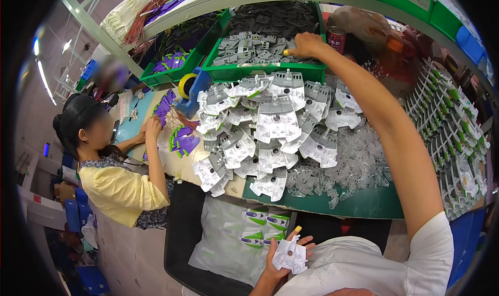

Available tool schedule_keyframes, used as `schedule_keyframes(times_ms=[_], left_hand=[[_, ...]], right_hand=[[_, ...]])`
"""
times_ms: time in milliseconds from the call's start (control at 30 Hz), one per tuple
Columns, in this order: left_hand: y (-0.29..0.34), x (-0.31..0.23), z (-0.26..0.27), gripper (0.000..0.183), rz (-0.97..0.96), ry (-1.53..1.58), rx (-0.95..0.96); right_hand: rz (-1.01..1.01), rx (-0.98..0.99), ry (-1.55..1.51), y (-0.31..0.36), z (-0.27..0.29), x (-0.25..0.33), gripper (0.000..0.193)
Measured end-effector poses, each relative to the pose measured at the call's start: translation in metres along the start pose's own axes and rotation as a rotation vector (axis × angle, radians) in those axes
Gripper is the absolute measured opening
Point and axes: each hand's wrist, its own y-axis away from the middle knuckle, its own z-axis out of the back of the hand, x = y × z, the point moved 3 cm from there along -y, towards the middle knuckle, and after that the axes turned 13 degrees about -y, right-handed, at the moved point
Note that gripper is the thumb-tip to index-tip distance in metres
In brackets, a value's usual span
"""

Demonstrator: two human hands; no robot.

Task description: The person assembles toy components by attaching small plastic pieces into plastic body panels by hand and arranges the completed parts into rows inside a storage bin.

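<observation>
My left hand [273, 269], low in the view near my shirt, holds a white moulded plastic part [290, 254] with a dark round hole. The part rests across the palm and fingers, and one digit has a yellow cover on its tip. My right hand [310, 45] reaches far out to a green bin [270, 70] of small grey plastic parts [244, 49]. One yellow-tipped digit points left over those parts; the other fingers are bent down and mostly hidden. Beneath that arm rises a pile of white-and-grey plastic pieces [278, 120].
Clear plastic pieces [343, 163] lie heaped right of the pile. Stacked white-and-green assemblies [447, 134] stand far right. A black crate [182, 244] with bagged items sits below the table. At left, another person [119, 176] handles purple-and-green parts [183, 141]. A tape dispenser [193, 88] stands between.
</observation>
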Motion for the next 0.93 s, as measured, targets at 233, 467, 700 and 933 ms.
schedule_keyframes(times_ms=[233,467,700,933], left_hand=[[-0.006,-0.027,-0.02,0.066,-0.014,-0.182,0.005],[-0.025,-0.059,-0.043,0.053,-0.255,-0.573,-0.198],[-0.063,-0.075,-0.075,0.044,-0.494,-0.93,-0.309],[-0.067,-0.056,-0.09,0.046,-0.655,-1.192,-0.286]], right_hand=[[0.132,-0.053,0.065,0.005,-0.021,-0.006,0.027],[0.409,-0.666,-0.202,0.041,0.023,-0.038,0.023],[0.259,-0.448,-0.867,0.283,0.034,0.036,0.018],[0.512,-0.242,-0.938,0.351,-0.011,0.044,0.02]])
